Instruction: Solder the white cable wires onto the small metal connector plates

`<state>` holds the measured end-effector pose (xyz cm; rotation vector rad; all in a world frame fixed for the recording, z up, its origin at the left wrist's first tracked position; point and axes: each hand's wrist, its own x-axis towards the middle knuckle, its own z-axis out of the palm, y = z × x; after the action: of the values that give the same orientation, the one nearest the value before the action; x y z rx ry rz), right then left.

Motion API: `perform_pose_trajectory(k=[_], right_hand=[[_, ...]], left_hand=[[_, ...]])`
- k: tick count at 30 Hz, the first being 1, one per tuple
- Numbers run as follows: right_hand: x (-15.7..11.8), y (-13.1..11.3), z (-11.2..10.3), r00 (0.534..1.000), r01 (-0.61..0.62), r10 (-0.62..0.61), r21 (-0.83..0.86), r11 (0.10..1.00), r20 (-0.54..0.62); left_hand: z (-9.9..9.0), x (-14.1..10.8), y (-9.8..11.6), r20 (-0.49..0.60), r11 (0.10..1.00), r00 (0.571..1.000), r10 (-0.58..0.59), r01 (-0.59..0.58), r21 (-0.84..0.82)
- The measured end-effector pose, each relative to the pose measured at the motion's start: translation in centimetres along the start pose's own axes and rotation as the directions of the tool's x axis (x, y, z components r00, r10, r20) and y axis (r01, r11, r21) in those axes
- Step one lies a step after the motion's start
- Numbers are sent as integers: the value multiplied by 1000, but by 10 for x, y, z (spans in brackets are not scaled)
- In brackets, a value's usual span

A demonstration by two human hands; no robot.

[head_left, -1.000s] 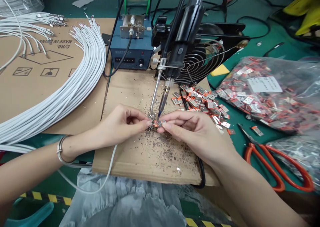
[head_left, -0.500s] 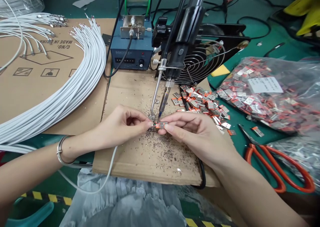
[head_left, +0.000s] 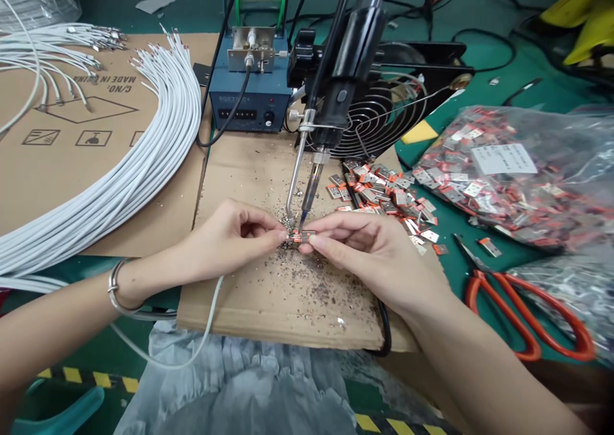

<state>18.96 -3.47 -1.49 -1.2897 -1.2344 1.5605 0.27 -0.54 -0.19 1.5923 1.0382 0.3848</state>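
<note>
My left hand (head_left: 240,237) pinches the end of a white cable (head_left: 211,320), whose length hangs below the wrist and loops off to the left. Between thumb and fingers of my right hand (head_left: 364,249) is a small metal and orange USB connector (head_left: 303,236). The cable end meets the connector's left side. Right above them the tip of a soldering iron (head_left: 309,195) points down, with a thin metal solder feed tube (head_left: 295,179) beside it. Whether the tip touches the connector is too small to tell.
A bundle of white cables (head_left: 163,141) lies on the left cardboard. Behind stand a blue solder feeder (head_left: 252,102) and a black fan (head_left: 369,121). Loose USB connectors (head_left: 384,192), a bag of connectors (head_left: 503,166) and orange-handled scissors (head_left: 527,307) lie to the right.
The whole view has shifted slightly. My hands still hold the cable and connector together under the iron, with the connector appearing tilted a little differently.
</note>
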Motion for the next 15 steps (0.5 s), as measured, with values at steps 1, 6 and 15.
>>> perform_pose_trajectory(k=[1,6,15], right_hand=[[0,0,0,1000,-5,5,-12,1000,-3],[-4,-4,-1,999,16,-13,-62,998,37],[-78,-9,-10,979,203,-175,-490,848,102]], left_hand=[[0,0,0,-1,1000,1000,-5,5,4],[0,-4,0,60,997,997,-48,52,-58],[11,-62,9,-10,906,955,298,-279,319]])
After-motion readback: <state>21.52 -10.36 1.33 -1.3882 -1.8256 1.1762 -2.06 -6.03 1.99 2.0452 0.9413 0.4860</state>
